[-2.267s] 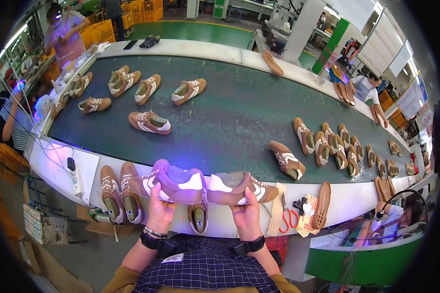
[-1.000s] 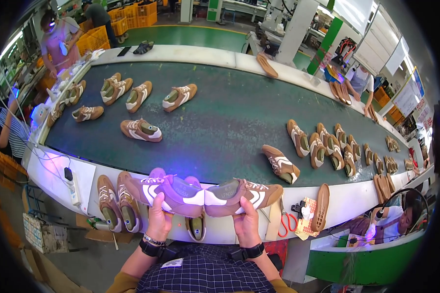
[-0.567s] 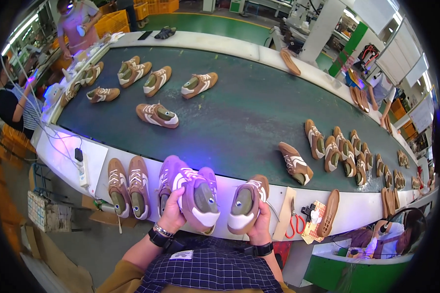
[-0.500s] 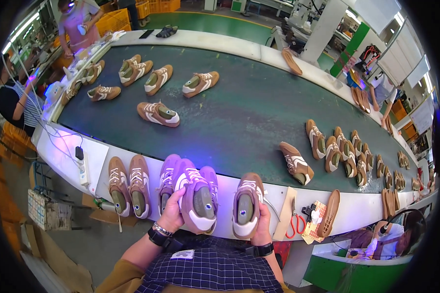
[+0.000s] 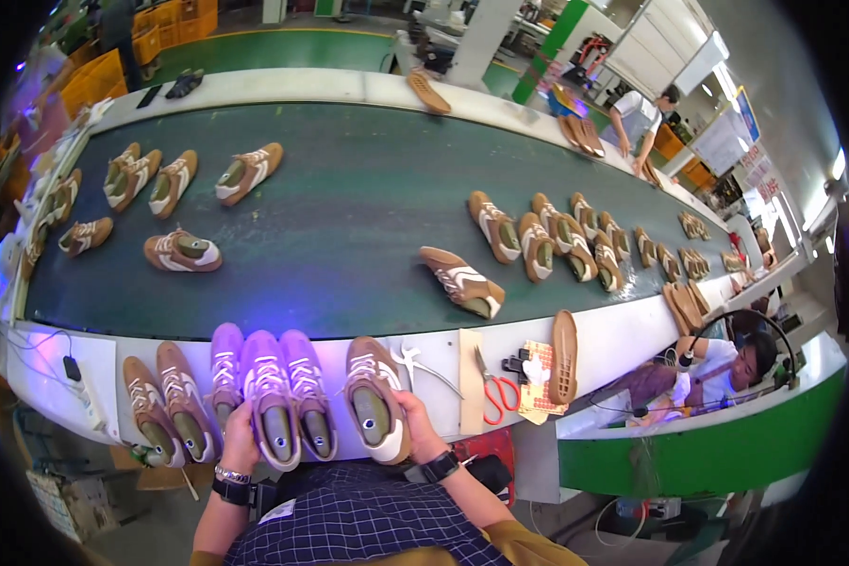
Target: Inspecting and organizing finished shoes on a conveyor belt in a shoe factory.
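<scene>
Left grip (image 5: 240,445): fingers mostly hidden; clenching cannot be told; purple-lit shoe (image 5: 272,401) just right.
Right grip (image 5: 419,429): brown shoe (image 5: 375,401) grasped near heel, leftward; fingertips hidden.
Shoes: tabletop's (image 5: 613,335) near side.

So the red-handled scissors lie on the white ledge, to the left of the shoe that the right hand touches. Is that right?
Not quite: the red-handled scissors lie on the white ledge, but to the right of the shoe that the right hand touches, as the head view shows.
</scene>
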The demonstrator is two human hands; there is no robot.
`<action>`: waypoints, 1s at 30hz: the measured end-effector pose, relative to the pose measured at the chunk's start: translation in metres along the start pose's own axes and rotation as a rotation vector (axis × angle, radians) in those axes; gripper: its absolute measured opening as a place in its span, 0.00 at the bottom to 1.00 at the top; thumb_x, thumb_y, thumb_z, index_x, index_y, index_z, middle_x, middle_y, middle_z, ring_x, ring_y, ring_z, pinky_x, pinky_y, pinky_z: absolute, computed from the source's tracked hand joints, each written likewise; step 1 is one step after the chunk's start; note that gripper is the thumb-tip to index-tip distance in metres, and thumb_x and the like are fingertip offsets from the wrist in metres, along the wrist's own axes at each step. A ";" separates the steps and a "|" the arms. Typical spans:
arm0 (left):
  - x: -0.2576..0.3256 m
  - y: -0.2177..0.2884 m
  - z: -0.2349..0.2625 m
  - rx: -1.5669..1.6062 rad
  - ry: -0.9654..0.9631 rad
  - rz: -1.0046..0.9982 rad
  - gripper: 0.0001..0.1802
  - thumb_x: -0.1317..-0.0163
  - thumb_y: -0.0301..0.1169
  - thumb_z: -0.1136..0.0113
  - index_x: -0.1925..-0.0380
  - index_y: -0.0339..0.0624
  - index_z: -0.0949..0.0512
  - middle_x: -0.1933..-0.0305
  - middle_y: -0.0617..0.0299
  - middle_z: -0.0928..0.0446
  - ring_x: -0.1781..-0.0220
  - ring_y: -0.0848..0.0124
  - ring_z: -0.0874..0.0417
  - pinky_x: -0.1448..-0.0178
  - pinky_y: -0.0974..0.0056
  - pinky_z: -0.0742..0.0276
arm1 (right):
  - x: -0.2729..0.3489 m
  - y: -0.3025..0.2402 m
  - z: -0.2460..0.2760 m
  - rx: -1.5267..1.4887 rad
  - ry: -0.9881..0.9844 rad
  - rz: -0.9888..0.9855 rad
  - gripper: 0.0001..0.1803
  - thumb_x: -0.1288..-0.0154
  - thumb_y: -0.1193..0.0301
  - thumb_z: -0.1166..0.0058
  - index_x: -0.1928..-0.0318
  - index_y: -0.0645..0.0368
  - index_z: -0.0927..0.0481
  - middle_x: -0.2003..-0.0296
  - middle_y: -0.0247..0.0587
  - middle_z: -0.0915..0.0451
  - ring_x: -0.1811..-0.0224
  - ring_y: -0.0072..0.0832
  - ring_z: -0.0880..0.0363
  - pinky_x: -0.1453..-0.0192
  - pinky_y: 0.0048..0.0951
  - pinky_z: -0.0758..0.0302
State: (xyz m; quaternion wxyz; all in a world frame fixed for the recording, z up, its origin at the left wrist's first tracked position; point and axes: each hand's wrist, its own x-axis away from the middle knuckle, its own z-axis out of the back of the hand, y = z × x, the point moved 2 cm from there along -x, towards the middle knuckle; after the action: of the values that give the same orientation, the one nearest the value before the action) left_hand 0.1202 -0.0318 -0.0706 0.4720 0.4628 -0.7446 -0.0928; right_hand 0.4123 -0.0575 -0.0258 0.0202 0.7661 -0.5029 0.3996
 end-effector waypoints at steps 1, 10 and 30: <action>0.008 0.007 -0.011 -0.024 0.000 -0.021 0.16 0.33 0.35 0.59 0.56 0.35 0.25 0.59 0.56 0.21 0.58 0.65 0.19 0.51 0.61 0.23 | -0.002 0.002 0.001 -0.007 -0.027 -0.015 0.23 0.39 0.61 0.52 0.48 0.63 0.28 0.56 0.43 0.21 0.57 0.32 0.21 0.50 0.33 0.24; 0.001 -0.007 0.004 -0.381 0.210 -0.306 0.20 0.33 0.33 0.54 0.46 0.29 0.32 0.61 0.66 0.28 0.61 0.79 0.31 0.56 0.71 0.34 | 0.002 -0.007 0.012 -0.008 -0.073 -0.063 0.24 0.41 0.62 0.50 0.48 0.65 0.28 0.56 0.46 0.21 0.56 0.34 0.21 0.48 0.34 0.24; 0.033 -0.006 -0.022 -0.904 0.297 -0.486 0.51 0.63 0.37 0.32 0.40 0.27 0.46 0.45 0.40 0.34 0.43 0.54 0.31 0.38 0.60 0.37 | -0.021 0.005 0.028 0.011 -0.079 -0.146 0.24 0.43 0.62 0.51 0.49 0.65 0.27 0.56 0.48 0.21 0.57 0.37 0.21 0.49 0.36 0.24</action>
State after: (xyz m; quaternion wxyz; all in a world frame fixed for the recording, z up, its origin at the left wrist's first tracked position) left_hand 0.1365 -0.0545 -0.0418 0.6895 0.3807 -0.4267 -0.4444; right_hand 0.4212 -0.0559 -0.0598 0.0250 0.8160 -0.4441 0.3693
